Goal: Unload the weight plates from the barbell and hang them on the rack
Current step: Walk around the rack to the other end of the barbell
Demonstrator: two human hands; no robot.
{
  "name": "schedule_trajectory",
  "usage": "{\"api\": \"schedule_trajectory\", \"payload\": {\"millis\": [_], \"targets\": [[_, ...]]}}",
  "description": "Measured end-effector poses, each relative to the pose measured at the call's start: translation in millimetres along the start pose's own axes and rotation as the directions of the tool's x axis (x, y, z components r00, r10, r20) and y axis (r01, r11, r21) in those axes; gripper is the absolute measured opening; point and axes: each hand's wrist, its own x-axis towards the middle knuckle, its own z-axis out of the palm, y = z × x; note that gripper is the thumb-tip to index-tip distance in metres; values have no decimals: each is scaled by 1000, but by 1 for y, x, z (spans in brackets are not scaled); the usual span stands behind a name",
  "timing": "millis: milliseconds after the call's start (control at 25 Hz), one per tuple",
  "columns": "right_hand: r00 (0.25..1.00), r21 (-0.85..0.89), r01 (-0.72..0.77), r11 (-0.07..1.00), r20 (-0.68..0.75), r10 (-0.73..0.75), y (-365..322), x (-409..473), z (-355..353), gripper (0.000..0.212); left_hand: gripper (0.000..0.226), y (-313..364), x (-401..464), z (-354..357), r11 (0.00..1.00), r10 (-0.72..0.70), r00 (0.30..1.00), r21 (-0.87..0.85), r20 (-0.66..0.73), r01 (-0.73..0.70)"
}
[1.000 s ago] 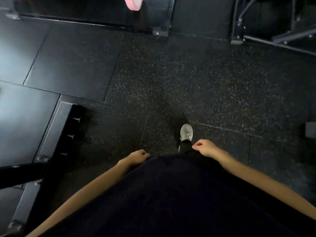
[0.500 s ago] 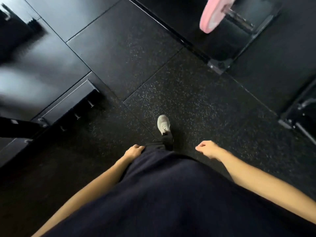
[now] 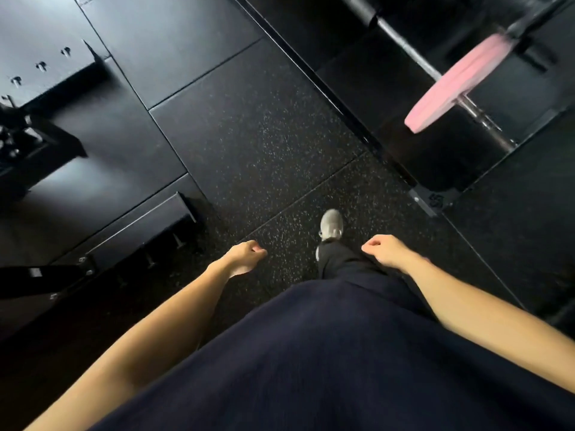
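Note:
A pink weight plate sits on the steel barbell at the upper right, seen edge-on, with the bare sleeve end sticking out past it. My left hand hangs loosely curled at my side and holds nothing. My right hand is also loosely curled and empty, well below and left of the plate. Neither hand touches the barbell. A storage rack for plates cannot be made out for certain.
Speckled black rubber floor tiles lie ahead. A black steel frame base with pegs runs along the left. The platform's black edge rail crosses diagonally before the barbell. My grey shoe steps forward.
The view has swung and moved closer to the barbell: the pink plate went from the top edge to large at the upper right. Both hands stay empty at my sides.

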Motion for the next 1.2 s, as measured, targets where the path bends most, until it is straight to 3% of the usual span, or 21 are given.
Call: {"api": "schedule_trajectory", "payload": {"millis": [120, 280, 480, 640, 760, 920, 1200], "targets": [[998, -55, 6, 998, 64, -3, -57, 65, -39, 11, 21, 30, 51, -46, 999, -36, 999, -33, 33, 37], [992, -166, 31, 986, 125, -10, -136, 136, -99, 11, 34, 55, 98, -103, 973, -199, 977, -106, 73, 206], [974, -385, 162, 909, 212, -84, -300, 245, -192, 20, 44, 104, 165, -234, 873, -325, 935, -424, -142, 239], [967, -374, 201, 906, 225, -121, -427, 328, -219, 14, 47, 111, 239, -320, 839, -352, 934, -460, -55, 289], [967, -366, 187, 912, 231, -106, -506, 381, -227, 12, 43, 105, 300, -389, 850, -277, 960, -456, 43, 266], [973, -368, 161, 916, 213, -86, -631, 432, -254, 12, 36, 87, 362, -534, 831, -304, 953, -489, -1, 265], [976, -218, 159, 963, 181, -120, -834, 533, -276, 12, 33, 86, 467, -747, 844, -317, 945, -480, -87, 239]]}}
